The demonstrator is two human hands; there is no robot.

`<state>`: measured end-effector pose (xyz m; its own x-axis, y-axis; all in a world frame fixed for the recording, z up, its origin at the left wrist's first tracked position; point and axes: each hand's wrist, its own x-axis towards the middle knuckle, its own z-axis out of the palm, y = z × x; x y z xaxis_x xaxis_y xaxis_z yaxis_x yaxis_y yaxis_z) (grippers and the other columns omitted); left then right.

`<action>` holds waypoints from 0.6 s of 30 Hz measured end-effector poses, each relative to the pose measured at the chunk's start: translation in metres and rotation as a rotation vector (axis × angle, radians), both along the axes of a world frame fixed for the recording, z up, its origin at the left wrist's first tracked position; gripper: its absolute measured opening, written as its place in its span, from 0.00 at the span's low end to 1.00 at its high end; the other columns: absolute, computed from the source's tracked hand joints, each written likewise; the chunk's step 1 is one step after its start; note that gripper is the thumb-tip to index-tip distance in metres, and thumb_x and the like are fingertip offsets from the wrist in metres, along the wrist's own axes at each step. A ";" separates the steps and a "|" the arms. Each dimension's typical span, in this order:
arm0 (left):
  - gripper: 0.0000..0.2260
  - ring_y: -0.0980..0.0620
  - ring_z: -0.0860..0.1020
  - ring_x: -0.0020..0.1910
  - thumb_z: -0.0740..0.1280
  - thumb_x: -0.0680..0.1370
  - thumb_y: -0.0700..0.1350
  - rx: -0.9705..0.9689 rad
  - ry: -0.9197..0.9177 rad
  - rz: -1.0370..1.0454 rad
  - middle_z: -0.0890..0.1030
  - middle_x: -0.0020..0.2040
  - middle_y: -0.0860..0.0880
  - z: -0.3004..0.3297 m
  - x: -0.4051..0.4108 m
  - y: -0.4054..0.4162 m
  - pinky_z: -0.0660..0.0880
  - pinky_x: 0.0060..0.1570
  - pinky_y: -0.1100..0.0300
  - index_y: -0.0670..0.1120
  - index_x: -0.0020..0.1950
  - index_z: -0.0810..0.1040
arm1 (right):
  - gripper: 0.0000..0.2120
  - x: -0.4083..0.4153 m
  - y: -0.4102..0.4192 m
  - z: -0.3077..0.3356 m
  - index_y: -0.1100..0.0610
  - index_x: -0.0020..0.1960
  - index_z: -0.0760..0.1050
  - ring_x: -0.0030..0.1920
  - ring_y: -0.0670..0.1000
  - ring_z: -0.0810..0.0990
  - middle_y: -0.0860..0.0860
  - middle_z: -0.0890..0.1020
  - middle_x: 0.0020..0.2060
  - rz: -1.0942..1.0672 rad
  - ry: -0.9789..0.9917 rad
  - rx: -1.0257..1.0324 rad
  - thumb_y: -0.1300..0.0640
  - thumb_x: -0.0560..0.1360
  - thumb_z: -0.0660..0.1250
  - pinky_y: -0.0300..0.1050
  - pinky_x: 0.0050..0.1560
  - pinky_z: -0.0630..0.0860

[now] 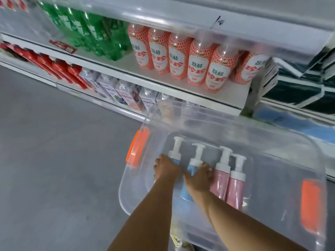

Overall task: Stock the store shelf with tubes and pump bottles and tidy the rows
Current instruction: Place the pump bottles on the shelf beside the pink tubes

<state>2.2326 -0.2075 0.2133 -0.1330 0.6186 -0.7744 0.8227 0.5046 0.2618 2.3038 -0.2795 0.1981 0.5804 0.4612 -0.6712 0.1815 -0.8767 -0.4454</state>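
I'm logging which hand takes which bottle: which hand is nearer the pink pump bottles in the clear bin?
Right. The right hand grips a blue bottle directly beside the pink pump bottles; the left hand is farther away.

Single head view — forward and down, close over clear bin (272,134), shelves (163,84) beyond.

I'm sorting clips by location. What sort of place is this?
Most likely a shop aisle: tiered white shelves carry rows of identical drink bottles and green bottles, and both hands reach for pump bottles in a clear bin.
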 end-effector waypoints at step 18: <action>0.11 0.50 0.83 0.41 0.73 0.71 0.38 -0.204 -0.660 0.164 0.84 0.46 0.44 0.156 0.005 -0.031 0.78 0.39 0.60 0.43 0.53 0.81 | 0.20 0.078 -0.047 0.169 0.55 0.56 0.75 0.40 0.50 0.84 0.56 0.83 0.47 -0.149 0.591 0.261 0.66 0.67 0.73 0.43 0.36 0.79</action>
<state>2.2381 -0.2383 0.3690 0.3249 0.4645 -0.8238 0.4339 0.7008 0.5662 2.3822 -0.3262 0.3676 0.2187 0.5952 -0.7732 -0.2736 -0.7232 -0.6341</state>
